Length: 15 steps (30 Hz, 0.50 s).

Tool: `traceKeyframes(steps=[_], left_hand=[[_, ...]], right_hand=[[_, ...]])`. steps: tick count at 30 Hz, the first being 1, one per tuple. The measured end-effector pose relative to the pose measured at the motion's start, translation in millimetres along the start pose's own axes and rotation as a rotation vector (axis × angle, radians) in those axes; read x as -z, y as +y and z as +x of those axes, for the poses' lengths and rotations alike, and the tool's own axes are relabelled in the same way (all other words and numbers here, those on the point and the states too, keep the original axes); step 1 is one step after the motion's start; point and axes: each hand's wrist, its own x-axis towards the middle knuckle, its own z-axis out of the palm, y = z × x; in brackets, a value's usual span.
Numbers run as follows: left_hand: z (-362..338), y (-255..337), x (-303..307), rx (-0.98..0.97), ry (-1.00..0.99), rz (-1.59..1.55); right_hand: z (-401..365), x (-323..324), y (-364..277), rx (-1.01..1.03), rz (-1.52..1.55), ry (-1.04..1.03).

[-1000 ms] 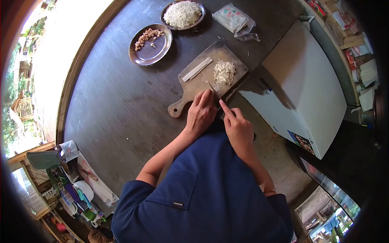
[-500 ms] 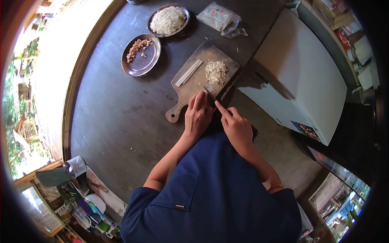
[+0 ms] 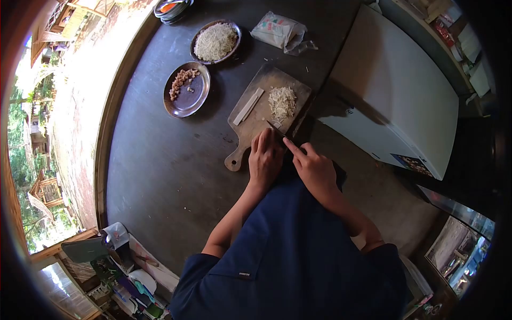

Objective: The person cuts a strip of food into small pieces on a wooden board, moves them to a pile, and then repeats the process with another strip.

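Observation:
My right hand (image 3: 314,168) grips a knife (image 3: 273,127), index finger stretched along its back; the handle is hidden in the palm. Beside it, my left hand (image 3: 265,160) rests with curled fingers at the near edge of the wooden cutting board (image 3: 244,140), close to the blade. Whatever those fingers press on is hidden beneath them. A small pale piece (image 3: 277,124) lies by the knife tip. Farther up the board sit a heap of thin pale shreds (image 3: 282,103) and, to its left, pale flat sticks (image 3: 248,106).
Beyond the board stand a plate of brown chunks (image 3: 183,109), a bowl heaped with pale shreds (image 3: 216,42) and a plastic package (image 3: 277,31). Stacked dishes (image 3: 173,12) are at the dark table's (image 3: 160,160) far edge. A white chest freezer (image 3: 394,80) stands right.
The head view has shifted slightly, showing more of the stacked dishes at the top. Both hands and the knife keep nearly the same place relative to the board.

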Motion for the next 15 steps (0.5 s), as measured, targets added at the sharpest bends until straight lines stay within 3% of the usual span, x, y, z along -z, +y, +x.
traceKeyframes(steps=[15], left_hand=[[6,1,7,-0.042,-0.001,0.035]], right_hand=[[13,-12,1,0.027,0.071,0.023]])
